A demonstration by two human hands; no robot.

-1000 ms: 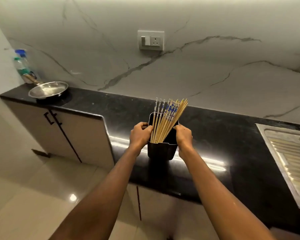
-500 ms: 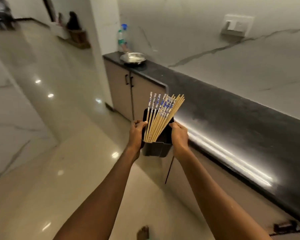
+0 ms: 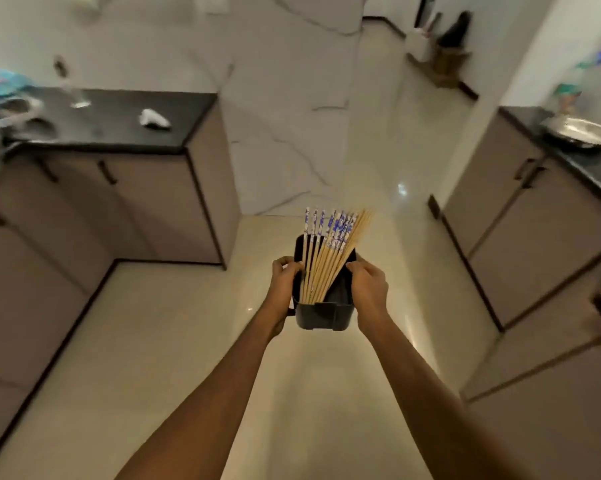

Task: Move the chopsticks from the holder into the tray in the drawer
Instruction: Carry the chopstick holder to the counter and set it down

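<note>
Both hands clamp the black holder (image 3: pixel 323 315) out over the floor, left hand (image 3: pixel 285 280) and right hand (image 3: pixel 368 289) curled onto opposite walls, chopsticks (image 3: pixel 327 254) standing between them, tips fanning up and away, no drawer in sight.

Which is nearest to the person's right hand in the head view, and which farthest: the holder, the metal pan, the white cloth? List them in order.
From the right hand:
1. holder, gripped by it.
2. metal pan, on the right counter.
3. white cloth, on the far left counter.
</note>
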